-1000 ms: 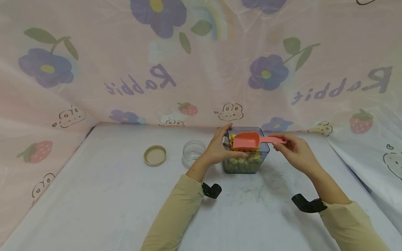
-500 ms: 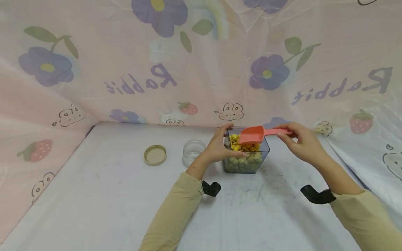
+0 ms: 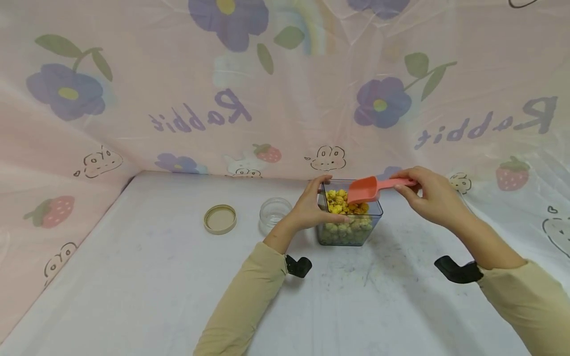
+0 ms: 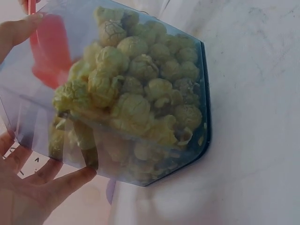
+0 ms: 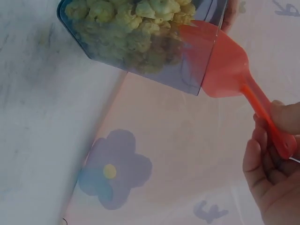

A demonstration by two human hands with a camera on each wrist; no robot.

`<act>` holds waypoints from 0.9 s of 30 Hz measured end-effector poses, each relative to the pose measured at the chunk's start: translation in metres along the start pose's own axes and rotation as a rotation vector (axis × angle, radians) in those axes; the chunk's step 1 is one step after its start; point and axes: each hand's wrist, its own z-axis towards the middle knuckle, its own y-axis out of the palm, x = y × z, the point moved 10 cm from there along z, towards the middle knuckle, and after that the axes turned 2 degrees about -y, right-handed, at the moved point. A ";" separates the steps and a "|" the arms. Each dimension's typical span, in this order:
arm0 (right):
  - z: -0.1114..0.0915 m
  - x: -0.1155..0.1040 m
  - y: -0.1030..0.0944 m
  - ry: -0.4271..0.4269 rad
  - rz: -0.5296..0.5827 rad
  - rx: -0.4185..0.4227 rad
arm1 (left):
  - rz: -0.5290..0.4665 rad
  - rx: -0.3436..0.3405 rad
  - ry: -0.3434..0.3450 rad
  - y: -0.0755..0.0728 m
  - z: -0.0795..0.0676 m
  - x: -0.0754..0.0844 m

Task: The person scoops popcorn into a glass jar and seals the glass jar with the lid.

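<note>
Pink patterned cloth [image 3: 303,113] backs a white table [image 3: 156,287], on which a clear container [image 3: 375,222] of popcorn [image 3: 337,201] stands between the two hands. The left hand [image 3: 307,210], thumb and fingers spread wide, grips the container from its left, beside a jar [image 3: 275,213] and a lid [image 3: 220,219]. The right hand [image 3: 434,195], to the container's right, pinches with closed fingertips the handle of a red scoop [image 3: 364,190], whose tip reaches inside the rim.

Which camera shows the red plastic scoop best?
The right wrist view: the red plastic scoop looks biggest there, handle included. Head view shows it small; left wrist shows it blurry through a clear, bluish, square plastic box.
</note>
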 end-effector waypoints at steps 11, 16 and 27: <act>0.018 -0.016 -0.001 -0.097 -0.067 -0.044 | -0.019 0.002 -0.001 -0.003 0.000 -0.001; 0.025 -0.019 0.008 -0.079 -0.060 -0.111 | -0.027 -0.002 -0.005 -0.003 -0.001 -0.002; 0.030 -0.008 0.029 0.001 0.028 -0.172 | -0.020 -0.008 -0.011 0.000 -0.002 0.000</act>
